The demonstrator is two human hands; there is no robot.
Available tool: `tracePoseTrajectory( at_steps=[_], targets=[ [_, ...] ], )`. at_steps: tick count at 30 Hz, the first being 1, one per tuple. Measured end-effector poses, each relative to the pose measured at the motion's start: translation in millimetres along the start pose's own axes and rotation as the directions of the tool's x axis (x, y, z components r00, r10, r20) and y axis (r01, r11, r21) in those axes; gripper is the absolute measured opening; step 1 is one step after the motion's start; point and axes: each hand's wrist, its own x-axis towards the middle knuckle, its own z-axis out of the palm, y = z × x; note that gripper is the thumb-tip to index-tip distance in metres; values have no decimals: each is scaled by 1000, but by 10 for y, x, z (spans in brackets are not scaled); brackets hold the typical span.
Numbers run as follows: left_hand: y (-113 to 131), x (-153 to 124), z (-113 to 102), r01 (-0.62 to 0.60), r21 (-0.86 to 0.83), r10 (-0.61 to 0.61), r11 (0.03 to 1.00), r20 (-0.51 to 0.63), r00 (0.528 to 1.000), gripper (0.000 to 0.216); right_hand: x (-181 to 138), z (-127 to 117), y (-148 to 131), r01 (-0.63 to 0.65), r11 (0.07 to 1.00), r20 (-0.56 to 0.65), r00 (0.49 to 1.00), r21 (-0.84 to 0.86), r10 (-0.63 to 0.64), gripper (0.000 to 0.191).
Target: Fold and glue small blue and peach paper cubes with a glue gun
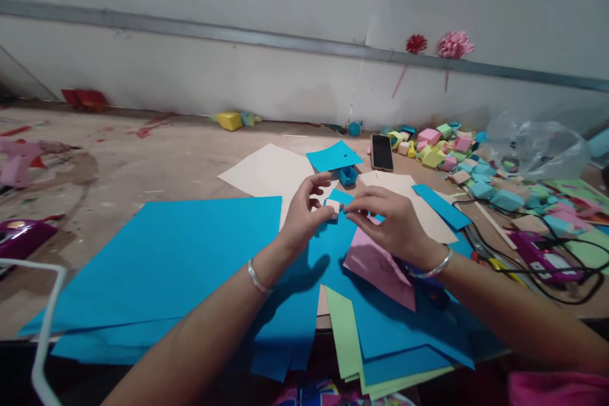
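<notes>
My left hand (307, 210) holds a small pale paper box (334, 209) between thumb and fingers, above the blue sheets. Just right of it, my right hand (387, 219) has its thumb and fingertips pinched together close to the box. Whatever is in that pinch is too small to make out. Under the right hand lies a pink paper piece (375, 266), resting on blue paper (390, 323). A small blue paper box (348, 176) sits beyond the hands, beside a blue paper piece (333, 155).
Large blue sheets (190, 260) spread to the left. A phone (382, 152) lies behind, near a pile of folded paper boxes (480, 171) and a plastic bag (537, 146). A purple device (547, 257) with black cables lies right; a pink glue gun (21, 158) lies left.
</notes>
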Motion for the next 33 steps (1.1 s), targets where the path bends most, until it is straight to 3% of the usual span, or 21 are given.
tracePoseTrajectory(
  at_steps=[3,8,16,23,30,33],
  targets=[
    [10,-33,31,70,-176,-62,982,53,997,53,-74,68,-141,84,992,-25,996,-95,-87,11],
    [26,-44,60,133,-269,-116,954,76,990,50,-106,161,-229,123,964,-70,987,-234,-143,16],
    [39,-50,69,120,-266,-100,956,85,991,46,-15,218,-292,74,932,-88,990,-355,-112,19],
    [49,-65,109,120,-225,-118,967,26,993,42,28,257,-280,149,775,-33,976,-615,-214,25],
    [65,-85,118,2,28,1,1000,-96,995,36,48,250,-268,125,798,-59,979,-589,-197,20],
    [65,-79,112,10,-7,-11,1000,-119,993,27,50,207,-272,89,878,-82,986,-471,-144,20]
  ],
)
